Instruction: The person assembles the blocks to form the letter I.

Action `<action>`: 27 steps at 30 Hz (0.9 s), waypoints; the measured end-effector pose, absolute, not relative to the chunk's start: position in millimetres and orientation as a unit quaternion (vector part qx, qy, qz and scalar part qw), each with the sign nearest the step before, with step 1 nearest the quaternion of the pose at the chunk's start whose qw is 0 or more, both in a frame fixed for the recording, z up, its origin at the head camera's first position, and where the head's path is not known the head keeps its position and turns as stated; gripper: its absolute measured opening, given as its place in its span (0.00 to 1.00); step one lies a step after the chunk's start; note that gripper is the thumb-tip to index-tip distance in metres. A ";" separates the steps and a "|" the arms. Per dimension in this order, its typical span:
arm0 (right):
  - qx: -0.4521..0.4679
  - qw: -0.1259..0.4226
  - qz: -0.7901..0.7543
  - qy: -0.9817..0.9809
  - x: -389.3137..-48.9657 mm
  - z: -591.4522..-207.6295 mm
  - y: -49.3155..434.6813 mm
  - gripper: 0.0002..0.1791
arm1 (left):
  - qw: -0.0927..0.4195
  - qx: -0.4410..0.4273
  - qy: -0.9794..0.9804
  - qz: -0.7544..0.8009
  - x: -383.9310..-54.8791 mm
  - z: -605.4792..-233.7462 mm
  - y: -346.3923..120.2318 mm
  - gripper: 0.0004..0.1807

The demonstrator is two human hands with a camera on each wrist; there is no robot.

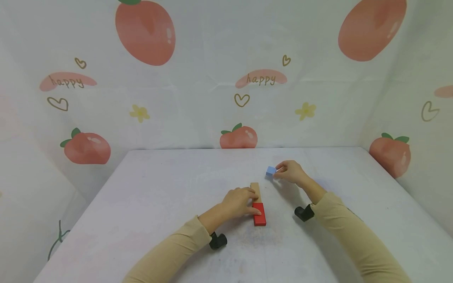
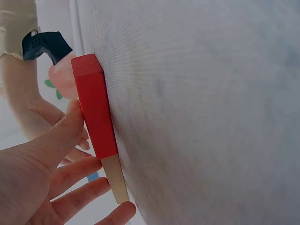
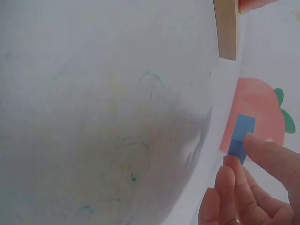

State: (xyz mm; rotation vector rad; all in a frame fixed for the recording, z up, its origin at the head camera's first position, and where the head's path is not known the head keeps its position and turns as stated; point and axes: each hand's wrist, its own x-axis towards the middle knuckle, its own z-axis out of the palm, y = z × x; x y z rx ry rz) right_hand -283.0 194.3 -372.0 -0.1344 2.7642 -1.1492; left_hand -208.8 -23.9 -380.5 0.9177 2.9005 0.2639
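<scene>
A red block [image 1: 259, 217] and a plain wooden block [image 1: 255, 189] lie end to end in a line on the table. Over them rests my left hand [image 1: 238, 202], its thumb on the red block and its spread fingers touching the wooden one. In the left wrist view the red block [image 2: 95, 108] stands out beside the thumb, with the wooden block [image 2: 115, 179] by the fingertips. Farther back and to the right, my right hand [image 1: 291, 172] pinches a small blue block [image 1: 271, 171] between thumb and fingers. The right wrist view shows this blue block [image 3: 241, 133] held above the tabletop.
The white table [image 1: 170, 184] has faint stains and marks. Behind and at the sides hangs a white cloth [image 1: 198, 106] printed with peach-like fruit, hearts and flowers. A black wrist device [image 1: 218, 241] is worn on the left arm and another black device [image 1: 304, 213] on the right.
</scene>
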 end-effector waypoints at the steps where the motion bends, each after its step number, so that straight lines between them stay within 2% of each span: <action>1: -0.045 0.073 -0.382 0.920 -282.6 -372.0 194.1 0.22 | 0.045 0.300 0.949 0.086 -209.0 -380.5 -23.9 0.28; 27: -0.055 0.079 -0.376 0.922 -279.8 -378.8 185.4 0.21 | 0.060 0.291 0.949 0.100 -210.3 -382.3 -22.7 0.28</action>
